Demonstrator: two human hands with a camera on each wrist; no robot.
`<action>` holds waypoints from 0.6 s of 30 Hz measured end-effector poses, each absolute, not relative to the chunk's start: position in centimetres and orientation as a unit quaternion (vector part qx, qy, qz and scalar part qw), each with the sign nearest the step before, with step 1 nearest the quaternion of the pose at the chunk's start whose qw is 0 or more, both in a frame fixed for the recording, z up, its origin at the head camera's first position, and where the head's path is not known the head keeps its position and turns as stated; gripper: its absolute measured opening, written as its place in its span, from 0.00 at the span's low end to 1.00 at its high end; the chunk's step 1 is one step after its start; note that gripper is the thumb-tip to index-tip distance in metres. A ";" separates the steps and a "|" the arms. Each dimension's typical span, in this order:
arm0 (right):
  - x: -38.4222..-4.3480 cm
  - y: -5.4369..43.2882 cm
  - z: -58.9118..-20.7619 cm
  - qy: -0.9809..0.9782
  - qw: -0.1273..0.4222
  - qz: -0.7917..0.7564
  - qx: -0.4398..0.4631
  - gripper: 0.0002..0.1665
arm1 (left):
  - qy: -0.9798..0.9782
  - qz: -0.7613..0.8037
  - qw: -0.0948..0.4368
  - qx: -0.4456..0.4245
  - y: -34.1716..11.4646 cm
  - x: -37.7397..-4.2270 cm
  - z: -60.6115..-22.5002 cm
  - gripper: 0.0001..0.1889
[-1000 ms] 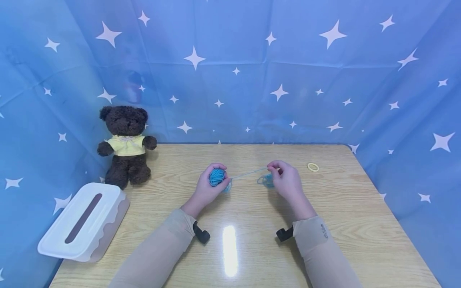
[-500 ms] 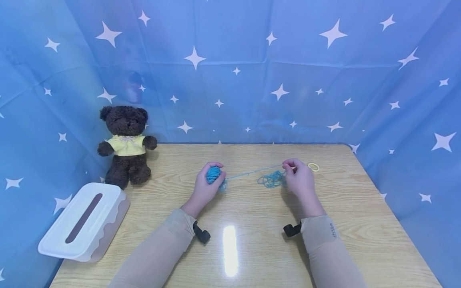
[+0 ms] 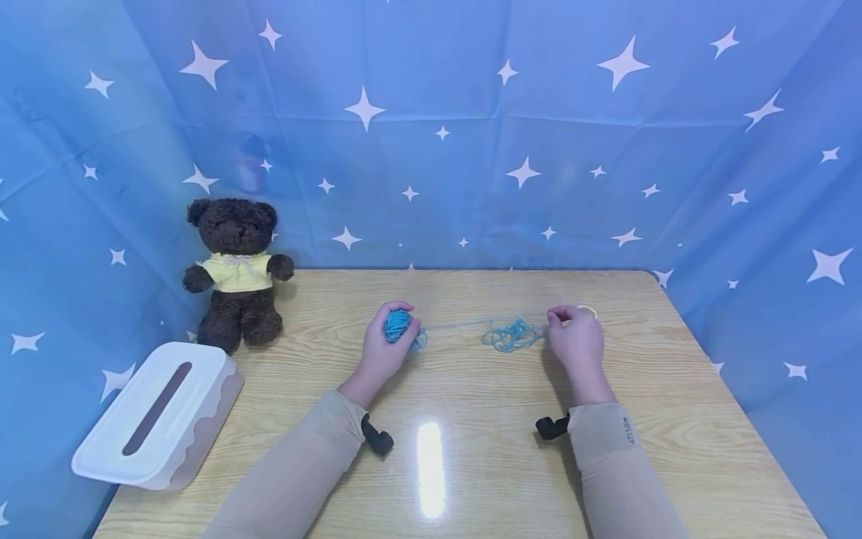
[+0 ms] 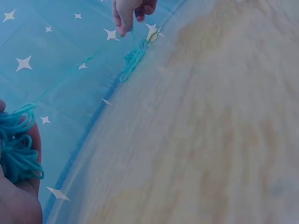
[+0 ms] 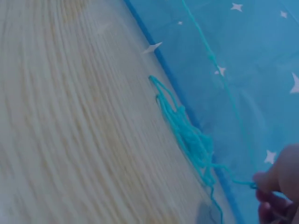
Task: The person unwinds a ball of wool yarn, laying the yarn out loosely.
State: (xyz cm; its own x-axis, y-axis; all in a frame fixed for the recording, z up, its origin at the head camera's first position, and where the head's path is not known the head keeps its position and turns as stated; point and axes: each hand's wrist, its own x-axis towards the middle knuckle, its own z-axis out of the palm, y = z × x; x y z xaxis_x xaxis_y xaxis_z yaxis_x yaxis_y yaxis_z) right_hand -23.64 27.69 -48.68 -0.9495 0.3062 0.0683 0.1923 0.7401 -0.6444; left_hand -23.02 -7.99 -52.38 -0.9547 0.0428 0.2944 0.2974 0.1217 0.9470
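My left hand (image 3: 386, 344) grips a ball of blue yarn (image 3: 397, 326), and some loose loops hang out beside the thumb. From the ball a single yarn strand (image 3: 461, 324) stretches across to my right hand (image 3: 578, 340), which pinches it between thumb and fingertips. A loose tangle of the same yarn (image 5: 187, 135) lies on the table just left of the right hand. In the right wrist view one end of that tangle runs up to the pinching fingers. The left wrist view shows the yarn loops (image 4: 18, 149) resting in the left palm.
A yellow ring (image 3: 590, 310) lies behind the right hand, partly covered by it. A dark brown teddy bear (image 3: 239, 269) in a yellow top sits at the back left. In front of it stands a white slotted box (image 3: 151, 419). A starry blue curtain (image 3: 431, 150) borders the wooden table (image 3: 485, 464).
My right hand has moved to the right, drawing a longer strand out from the ball and uncovering the tangle. It now partly hides the yellow ring. My left hand has shifted slightly left.
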 end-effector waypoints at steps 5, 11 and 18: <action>-23.8 27.5 -49.2 -0.946 0.034 0.306 -0.106 0.19 | -0.742 -0.654 0.087 -0.115 -7.9 -23.0 -52.3 0.13; -23.7 26.8 -49.1 -0.950 0.038 0.299 -0.078 0.19 | -0.737 -0.660 0.067 -0.128 -7.8 -22.9 -52.2 0.14; -23.2 24.4 -48.6 -0.932 0.110 0.344 -0.006 0.20 | -0.726 -0.670 0.057 -0.147 -7.7 -22.9 -52.3 0.15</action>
State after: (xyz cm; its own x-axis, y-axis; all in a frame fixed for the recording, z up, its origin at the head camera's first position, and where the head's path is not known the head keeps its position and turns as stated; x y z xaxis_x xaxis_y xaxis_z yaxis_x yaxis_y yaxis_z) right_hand -23.16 24.42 -48.55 -0.9756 0.0870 0.2018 -0.0649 0.7631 -0.6431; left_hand -22.93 -7.72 -52.28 -0.9504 0.1366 0.2795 0.2896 0.0600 0.9553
